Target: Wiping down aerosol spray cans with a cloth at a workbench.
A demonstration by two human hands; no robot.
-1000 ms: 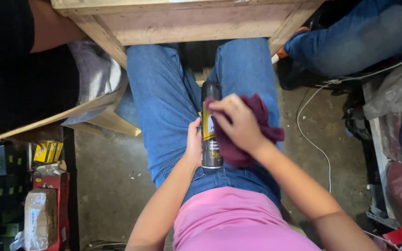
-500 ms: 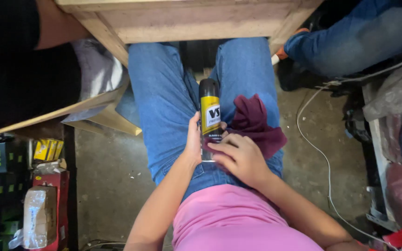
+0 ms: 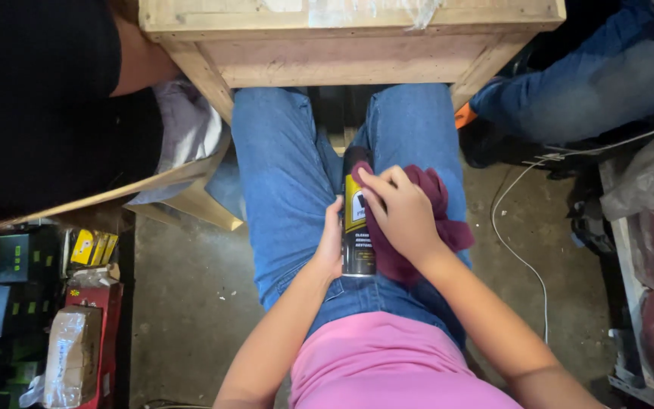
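A black spray can (image 3: 357, 235) with a yellow label lies in my lap between my jeans-clad thighs. My left hand (image 3: 332, 242) grips the can's lower body from the left. A dark red cloth (image 3: 433, 227) rests on my right thigh beside the can. My right hand (image 3: 399, 212) lies over the cloth, fingers curled onto the can's upper part. The can's top points toward the wooden table (image 3: 350, 34) in front of my knees.
Another person in black (image 3: 39, 113) sits at left; a second person's jeans-clad leg (image 3: 592, 83) is at upper right. A white cable (image 3: 524, 227) runs over the concrete floor. Boxes and packets (image 3: 77, 318) stand at lower left, bags at right.
My right hand went from the can's top down toward my waist, uncovering the cloth, and has now come back up over the cloth onto the can. The left hand kept its grip.
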